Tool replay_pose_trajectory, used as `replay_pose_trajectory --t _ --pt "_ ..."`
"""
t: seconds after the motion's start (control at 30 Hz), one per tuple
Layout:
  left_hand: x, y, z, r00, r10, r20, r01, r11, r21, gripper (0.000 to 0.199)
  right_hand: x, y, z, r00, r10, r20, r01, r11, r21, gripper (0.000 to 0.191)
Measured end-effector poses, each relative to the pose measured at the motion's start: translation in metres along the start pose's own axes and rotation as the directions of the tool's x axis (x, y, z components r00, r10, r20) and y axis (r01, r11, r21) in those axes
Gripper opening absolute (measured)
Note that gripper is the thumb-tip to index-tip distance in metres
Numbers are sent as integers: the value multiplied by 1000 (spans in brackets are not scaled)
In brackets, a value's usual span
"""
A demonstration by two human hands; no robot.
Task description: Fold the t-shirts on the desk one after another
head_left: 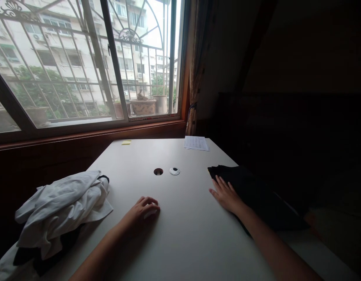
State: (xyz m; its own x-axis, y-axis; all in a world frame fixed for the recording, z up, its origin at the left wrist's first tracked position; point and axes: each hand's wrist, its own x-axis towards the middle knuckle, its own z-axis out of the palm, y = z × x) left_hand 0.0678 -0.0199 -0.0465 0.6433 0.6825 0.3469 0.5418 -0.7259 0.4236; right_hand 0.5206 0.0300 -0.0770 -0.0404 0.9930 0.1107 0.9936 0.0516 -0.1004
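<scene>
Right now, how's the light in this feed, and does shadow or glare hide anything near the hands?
Head view: the window glares, pale in places; head view: the right side falls nearly black, so the far edge of the dark cloth beneath the right hand is hard to trace; head view: a soft shadow lies by the left hand on the table.

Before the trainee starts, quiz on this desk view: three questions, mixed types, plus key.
1. Which hand lies on the edge of the black cloth?
2. True or false: the yellow sticky notes lie left of the printed sheets.
3. Pick one: the white crumpled clothing lies on the desk's a) far edge, b) left side, c) right side.

Key: 1. Right hand. 2. True. 3. b.
</scene>
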Motion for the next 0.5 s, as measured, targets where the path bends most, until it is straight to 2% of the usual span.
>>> replay_pose_trajectory --t 0.13,0.23,0.37,0.43,0.5 --pt "-2 -4 -5 999 -12 -37 13 1000 25 25 -10 -21 2 997 -57 -48 55 998 -39 64" --pt "-4 -4 -27 985 -70 -160 94 985 144 27 -22 -43 6 978 -176 -111 172 984 -42 58" --pt "-13 -5 -84 919 -155 -364 293 884 365 27 -38 -63 9 947 -273 -171 277 961 -5 52" --pt "-27 -10 -119 863 -234 -447 442 779 446 32 -41 -66 8 938 -285 -197 293 956 11 50" --pt "-49 -21 -150 789 -362 -497 600 631 492 40 -42 -66 6 934 -283 -219 296 955 28 49"
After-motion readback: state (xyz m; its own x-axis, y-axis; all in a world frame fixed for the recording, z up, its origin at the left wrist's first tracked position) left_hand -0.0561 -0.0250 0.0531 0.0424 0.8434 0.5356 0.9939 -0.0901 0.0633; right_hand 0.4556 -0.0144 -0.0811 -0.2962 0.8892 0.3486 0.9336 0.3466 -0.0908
